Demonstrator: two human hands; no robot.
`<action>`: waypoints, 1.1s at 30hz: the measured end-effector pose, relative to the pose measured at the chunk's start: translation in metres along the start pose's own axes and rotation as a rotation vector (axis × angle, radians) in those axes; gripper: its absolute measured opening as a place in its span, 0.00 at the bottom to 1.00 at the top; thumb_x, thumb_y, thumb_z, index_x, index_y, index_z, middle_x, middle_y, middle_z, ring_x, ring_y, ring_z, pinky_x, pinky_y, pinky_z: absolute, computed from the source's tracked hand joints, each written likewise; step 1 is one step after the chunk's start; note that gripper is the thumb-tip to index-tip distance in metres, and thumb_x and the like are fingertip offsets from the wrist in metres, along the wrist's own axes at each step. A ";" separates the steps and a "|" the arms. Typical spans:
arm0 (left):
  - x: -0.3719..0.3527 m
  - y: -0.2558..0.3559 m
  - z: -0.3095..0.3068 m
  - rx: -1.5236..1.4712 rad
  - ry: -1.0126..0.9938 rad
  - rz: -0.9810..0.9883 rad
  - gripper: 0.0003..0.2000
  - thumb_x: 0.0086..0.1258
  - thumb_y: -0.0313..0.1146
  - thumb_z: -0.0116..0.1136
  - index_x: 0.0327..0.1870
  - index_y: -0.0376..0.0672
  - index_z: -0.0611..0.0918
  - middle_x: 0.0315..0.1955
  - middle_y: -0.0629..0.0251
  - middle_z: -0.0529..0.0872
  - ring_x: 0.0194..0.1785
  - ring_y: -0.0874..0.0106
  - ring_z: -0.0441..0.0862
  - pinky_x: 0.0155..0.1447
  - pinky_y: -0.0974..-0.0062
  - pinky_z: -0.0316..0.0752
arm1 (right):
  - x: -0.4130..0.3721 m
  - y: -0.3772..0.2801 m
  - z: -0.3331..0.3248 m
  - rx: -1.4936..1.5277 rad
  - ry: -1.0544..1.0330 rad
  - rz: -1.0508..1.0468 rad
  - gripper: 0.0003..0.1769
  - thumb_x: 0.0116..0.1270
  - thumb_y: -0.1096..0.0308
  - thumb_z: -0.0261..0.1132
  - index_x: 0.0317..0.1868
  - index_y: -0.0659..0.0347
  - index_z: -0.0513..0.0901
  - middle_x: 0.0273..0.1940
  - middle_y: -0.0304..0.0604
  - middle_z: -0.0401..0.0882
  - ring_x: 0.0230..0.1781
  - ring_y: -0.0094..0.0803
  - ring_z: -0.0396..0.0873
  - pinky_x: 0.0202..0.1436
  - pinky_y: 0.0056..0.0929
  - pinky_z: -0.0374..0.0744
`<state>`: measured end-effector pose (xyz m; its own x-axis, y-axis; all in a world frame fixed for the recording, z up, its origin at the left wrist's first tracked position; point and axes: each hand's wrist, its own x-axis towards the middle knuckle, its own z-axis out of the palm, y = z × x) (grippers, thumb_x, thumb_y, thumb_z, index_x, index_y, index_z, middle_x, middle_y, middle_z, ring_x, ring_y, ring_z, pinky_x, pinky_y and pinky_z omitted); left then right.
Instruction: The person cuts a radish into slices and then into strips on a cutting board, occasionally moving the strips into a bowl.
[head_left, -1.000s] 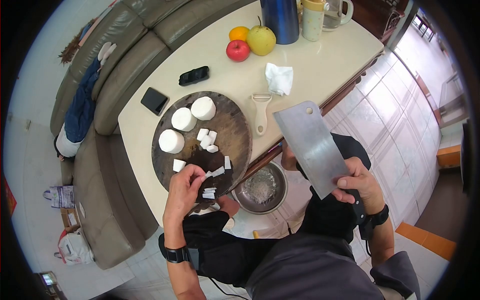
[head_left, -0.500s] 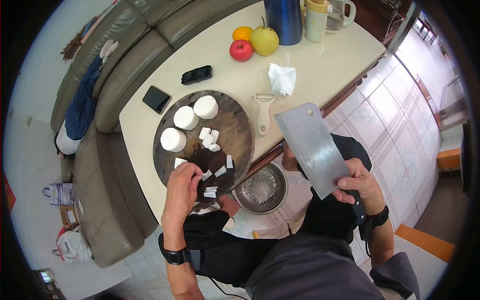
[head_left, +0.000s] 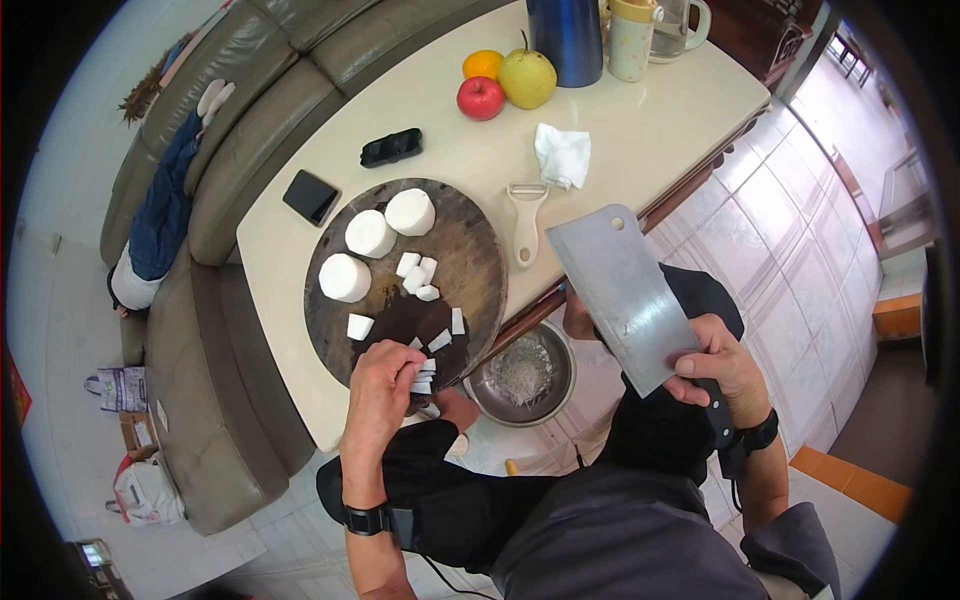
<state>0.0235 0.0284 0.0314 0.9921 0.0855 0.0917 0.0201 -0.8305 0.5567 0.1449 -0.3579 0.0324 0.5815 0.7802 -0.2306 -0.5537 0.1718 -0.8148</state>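
My right hand (head_left: 722, 372) grips the black handle of a broad steel cleaver (head_left: 620, 295), held up in the air to the right of the table with the blade tilted. My left hand (head_left: 383, 395) rests at the near edge of the round dark cutting board (head_left: 470, 250), fingers closed around several small white cut pieces (head_left: 422, 380). Three thick white radish rounds (head_left: 369, 233) lie on the board's far left side. More small white chunks (head_left: 417, 277) sit near its middle, and one cube (head_left: 359, 327) lies to the left.
A white peeler (head_left: 525, 220) lies right of the board. A crumpled tissue (head_left: 560, 155), black phone (head_left: 309, 197), black case (head_left: 390, 147), apple, orange, pear, blue flask and cups stand on the cream table (head_left: 640, 120). A steel bowl (head_left: 520, 378) sits below the table edge. A sofa curves left.
My left hand has slid back toward the near edge of the board and closed over the small white pieces there. The cleaver has barely moved.
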 end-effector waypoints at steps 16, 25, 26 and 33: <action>-0.003 0.003 -0.001 -0.148 0.002 -0.141 0.06 0.61 0.16 0.61 0.38 0.34 0.83 0.34 0.60 0.82 0.37 0.67 0.82 0.41 0.73 0.75 | -0.001 -0.002 0.004 0.041 0.038 0.028 0.13 0.62 0.71 0.68 0.38 0.76 0.81 0.24 0.47 0.80 0.12 0.19 0.69 0.14 0.17 0.64; 0.009 0.002 0.004 0.050 0.125 -0.028 0.08 0.61 0.17 0.62 0.40 0.34 0.83 0.35 0.56 0.83 0.39 0.60 0.83 0.43 0.70 0.76 | -0.001 -0.002 0.002 0.030 0.029 0.030 0.12 0.62 0.71 0.68 0.37 0.75 0.81 0.24 0.47 0.80 0.12 0.19 0.69 0.14 0.17 0.64; 0.010 0.002 0.004 0.053 0.105 -0.040 0.08 0.61 0.17 0.62 0.41 0.34 0.83 0.35 0.55 0.83 0.39 0.59 0.83 0.43 0.70 0.76 | 0.000 -0.002 0.002 0.028 0.028 0.028 0.12 0.62 0.71 0.68 0.37 0.75 0.81 0.24 0.47 0.80 0.12 0.19 0.69 0.14 0.17 0.64; 0.010 0.003 0.003 -0.045 0.028 -0.116 0.08 0.62 0.17 0.61 0.41 0.34 0.83 0.36 0.56 0.83 0.38 0.61 0.83 0.44 0.70 0.76 | -0.001 -0.005 0.005 0.017 0.038 0.037 0.12 0.62 0.71 0.68 0.37 0.75 0.80 0.24 0.47 0.79 0.12 0.19 0.69 0.14 0.17 0.64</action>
<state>0.0337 0.0248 0.0315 0.9795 0.1957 0.0469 0.1287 -0.7883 0.6017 0.1444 -0.3569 0.0393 0.5822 0.7631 -0.2806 -0.5850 0.1534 -0.7964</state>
